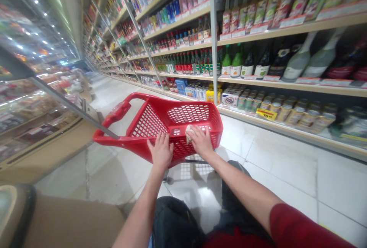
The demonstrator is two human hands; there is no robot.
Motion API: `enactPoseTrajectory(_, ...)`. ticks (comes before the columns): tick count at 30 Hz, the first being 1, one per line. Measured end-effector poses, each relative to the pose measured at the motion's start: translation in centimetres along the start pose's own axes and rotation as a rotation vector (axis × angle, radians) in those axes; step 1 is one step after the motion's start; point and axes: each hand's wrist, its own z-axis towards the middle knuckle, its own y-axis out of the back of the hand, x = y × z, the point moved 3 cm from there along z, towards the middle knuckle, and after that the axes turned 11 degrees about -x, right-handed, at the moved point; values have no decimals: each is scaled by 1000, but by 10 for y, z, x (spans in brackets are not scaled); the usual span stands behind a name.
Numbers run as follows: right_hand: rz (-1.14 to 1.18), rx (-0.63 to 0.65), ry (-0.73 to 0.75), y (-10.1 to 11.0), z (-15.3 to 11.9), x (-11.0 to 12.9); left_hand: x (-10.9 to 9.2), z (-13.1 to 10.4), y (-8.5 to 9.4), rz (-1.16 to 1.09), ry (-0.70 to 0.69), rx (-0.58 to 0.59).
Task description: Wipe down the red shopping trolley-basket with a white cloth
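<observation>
Red plastic shopping cart with latticed walls (180,146): stands directly in front of you on the floor, its long side toward you, its thick red handle (117,114) off to your left. Off-white crumpled cloth (189,134): at the cart's near side, under the fingers of your right hand (200,141). That hand is closed lightly over the cloth, reaching across the near rim; you cannot tell from this view how firmly the cloth presses on the plastic. Your left hand (162,150) lies on the same rim, nearer the handle, fingers extended and thumb spread wide, with bare skin on the plastic.

A slanting grey metal pole (74,106) comes down from the upper left and meets the cart near the handle. Below your arms: your legs in dark trousers (174,221); at lower right, your dark red sleeve (295,221).

Beyond the cart: white tiled floor (281,160), then long beige-edged shelving (286,85) with green glass bottles (236,62), gold-toned cans (275,108) and a yellow-and-red price sign (266,114). Left edge: blurred packaged goods (37,129).
</observation>
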Motion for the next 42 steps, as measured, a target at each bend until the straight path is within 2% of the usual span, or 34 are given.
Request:
enactPoseTrajectory(5, -97, -150, -132, 30, -23, -69, -5, -3, -2, -14, 10, -13)
enactPoseTrajectory(7, -103, -188, -159, 37, -31, -84, -7, -2, -2, -18, 11, -15)
enactPoseTrajectory(9, -78, -195, -137, 37, -33, -81, -8, -1, -1, -20, 11, -9)
enactPoseTrajectory(14, -30, -127, -23, 20, -17, -40, -20, 1, 3, -21, 8, 31)
enactPoseTrajectory(16, -36, -122, -36, 15, -11, -36, -26, 0, 4, -28, 9, 31)
enactPoseTrajectory(18, -38, -122, -47, 13, -9, -42, -28, -1, 4, -46, -7, 29)
enactPoseTrajectory(21, -22, -99, -15, 14, -8, -60, -17, -2, 12, -50, -1, 10)
enactPoseTrajectory(24, -9, -81, 14, 18, -6, -78, 11, -2, 31, 5, 46, -10)
enactPoseTrajectory(27, 50, -93, 36, 22, -1, -102, 34, -3, 47, -22, -67, 69)
enactPoseTrajectory(28, 70, -148, 23, 23, 1, -114, 38, -4, 50, -42, -115, 102)
enactPoseTrajectory(30, 28, -362, -65, 28, 2, -141, 44, -5, 53, -64, -175, 153)
enactPoseTrajectory(33, -47, -413, -112, 24, -5, -166, 45, -7, 52, -78, -221, 190)
enactPoseTrajectory(34, -53, -401, -106, 20, -8, -166, 44, -8, 51, -80, -227, 193)
enactPoseTrajectory(36, -55, -356, -54, 10, -12, -151, 45, -8, 49, -84, -230, 194)
enactPoseTrajectory(39, -70, -213, 117, -4, -9, -100, 49, -6, 47, -93, -225, 209)
enactPoseTrajectory(42, -28, -31, 257, -7, 3, -53, 50, -3, 47, -117, -198, 235)
